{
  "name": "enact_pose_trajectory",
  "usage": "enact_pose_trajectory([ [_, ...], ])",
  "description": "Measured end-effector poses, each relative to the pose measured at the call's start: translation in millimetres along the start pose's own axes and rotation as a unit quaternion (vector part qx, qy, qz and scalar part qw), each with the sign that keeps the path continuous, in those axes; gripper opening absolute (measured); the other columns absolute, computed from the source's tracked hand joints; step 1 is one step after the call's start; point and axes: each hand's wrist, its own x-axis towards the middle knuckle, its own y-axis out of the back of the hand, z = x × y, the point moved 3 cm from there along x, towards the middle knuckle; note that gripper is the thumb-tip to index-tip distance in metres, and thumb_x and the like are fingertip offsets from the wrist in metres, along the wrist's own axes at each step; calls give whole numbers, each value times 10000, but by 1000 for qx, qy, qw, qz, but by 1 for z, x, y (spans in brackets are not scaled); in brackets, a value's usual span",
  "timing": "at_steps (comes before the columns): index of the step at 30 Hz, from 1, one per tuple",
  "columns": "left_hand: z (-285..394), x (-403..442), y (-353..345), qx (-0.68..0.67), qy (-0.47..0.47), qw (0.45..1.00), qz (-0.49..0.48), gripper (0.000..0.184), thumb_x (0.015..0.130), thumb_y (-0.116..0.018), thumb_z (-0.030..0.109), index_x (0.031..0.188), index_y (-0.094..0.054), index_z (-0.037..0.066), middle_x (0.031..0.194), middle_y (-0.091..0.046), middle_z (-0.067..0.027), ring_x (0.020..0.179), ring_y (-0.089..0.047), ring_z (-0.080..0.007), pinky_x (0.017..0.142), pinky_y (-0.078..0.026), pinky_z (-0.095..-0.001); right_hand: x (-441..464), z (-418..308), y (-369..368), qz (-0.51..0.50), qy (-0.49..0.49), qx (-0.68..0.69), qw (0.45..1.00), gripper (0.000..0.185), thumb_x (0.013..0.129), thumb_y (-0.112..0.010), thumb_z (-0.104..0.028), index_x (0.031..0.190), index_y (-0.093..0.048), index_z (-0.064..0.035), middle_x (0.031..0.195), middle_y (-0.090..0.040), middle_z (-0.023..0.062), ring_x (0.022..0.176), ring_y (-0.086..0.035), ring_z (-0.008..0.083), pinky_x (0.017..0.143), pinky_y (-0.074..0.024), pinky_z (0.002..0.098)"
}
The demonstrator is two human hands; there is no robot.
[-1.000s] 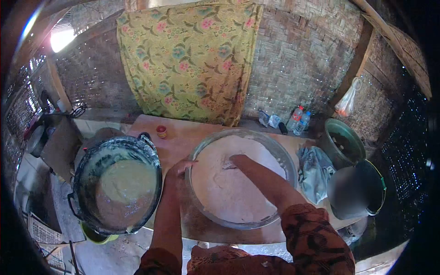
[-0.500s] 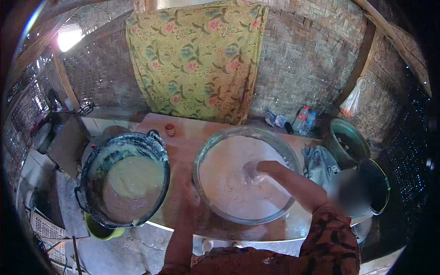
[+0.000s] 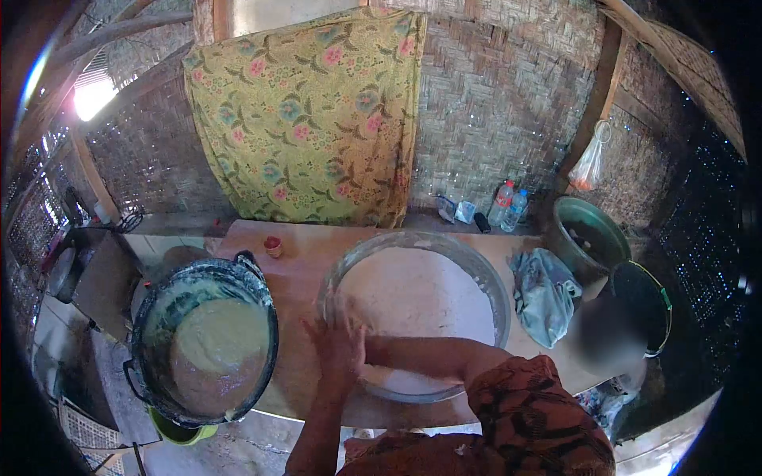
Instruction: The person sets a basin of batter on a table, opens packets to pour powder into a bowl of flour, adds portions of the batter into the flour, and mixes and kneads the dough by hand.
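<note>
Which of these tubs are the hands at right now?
The wide grey basin of pale powder: the left hand and right hand are at its left edge. The others, like the black tub of wet-looking paste, have no hand at them.

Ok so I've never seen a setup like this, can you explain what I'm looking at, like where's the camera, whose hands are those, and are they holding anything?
There's no machine here, just a person working with bare hands. The camera sits on their head, looking forward and down, so the arms come in from the bottom. The left hand and right hand come together by the left rim of a wide basin. They overlap and are blurred, so I can't tell whether they touch or hold anything. The basin contains pale, powdery-looking material and rests on a brown table, along with a small red cup. To the left is a black tub with a pale, wet-looking mixture.
</note>
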Motion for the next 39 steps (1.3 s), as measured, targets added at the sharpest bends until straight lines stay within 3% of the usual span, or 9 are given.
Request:
enact_pose_trajectory([
  [4, 15, 4, 8, -25, -74, 995, -65, 733, 933, -515, 359, 1517, -181, 68, 1565, -200, -191, 1440, -154, -429, 1122, -25, -646, -26, 18, -2, -7, -19, 0, 1000, 515, 833, -630, -390, 1265, -558, -119, 1276, -549, 162, 1246, -465, 322, 1108, -308, 447],
  [11, 13, 4, 34, -73, -43, 995, -58, 771, 918, -535, 446, 1523, -205, 99, 1577, -156, -196, 1450, -107, -434, 1128, -36, -643, -119, 73, -8, -11, -86, 33, 996, 566, 860, -615, -426, 1336, -506, -140, 1355, -498, 158, 1297, -416, 319, 1128, -279, 443],
  [12, 16, 1, 27, -60, -99, 989, -95, 794, 903, -564, 434, 1524, -199, 100, 1578, -144, -204, 1453, -91, -432, 1127, -23, -643, -131, 86, -11, -5, -102, 40, 994, 573, 864, -613, -431, 1346, -498, -143, 1366, -491, 157, 1305, -409, 319, 1130, -275, 443],
  [13, 19, 1, 22, -46, -156, 978, -128, 819, 887, -593, 422, 1525, -193, 101, 1579, -132, -212, 1457, -74, -430, 1127, -9, -643, -139, 102, -16, 1, -119, 46, 992, 580, 868, -611, -436, 1356, -491, -146, 1377, -483, 157, 1312, -402, 319, 1133, -271, 442],
  [16, 7, 11, 48, -142, -90, 984, -58, 848, 864, -617, 414, 1524, -191, 95, 1580, -134, -206, 1458, -63, -431, 1133, 3, -631, -153, 153, -37, 19, -153, 70, 986, 603, 879, -605, -452, 1386, -468, -156, 1411, -462, 155, 1334, -381, 317, 1141, -259, 441],
  [20, 8, 16, 15, -149, -112, 976, -111, 835, 868, -602, 413, 1523, -196, 92, 1575, -151, -205, 1454, -75, -438, 1139, -5, -621, -120, 272, -137, 68, -129, 119, 982, 633, 895, -597, -472, 1426, -438, -168, 1456, -433, 153, 1364, -353, 316, 1152, -242, 439],
  [23, 1, 19, 12, -193, -91, 972, -97, 834, 865, -602, 417, 1520, -201, 90, 1572, -169, -194, 1447, -97, -444, 1142, -20, -614, -109, 232, -60, 40, -186, 100, 977, 632, 894, -598, -470, 1425, -439, -167, 1456, -431, 154, 1365, -351, 317, 1153, -242, 438],
  [29, 3, 18, 13, -192, -97, 973, -82, 800, 877, -584, 428, 1515, -221, 110, 1572, -192, -162, 1432, -145, -448, 1149, -50, -598, -65, 170, 12, 32, -189, 63, 979, 631, 892, -599, -464, 1424, -441, -165, 1457, -429, 156, 1367, -348, 319, 1154, -241, 438],
  [39, 7, 14, 19, -173, -123, 973, -92, 769, 827, -547, 317, 1494, -262, 62, 1544, -262, -168, 1435, -169, -419, 1158, -35, -580, -80, 89, 5, 17, -143, 57, 988, 630, 888, -602, -456, 1422, -444, -161, 1458, -426, 160, 1370, -344, 322, 1156, -240, 437],
])
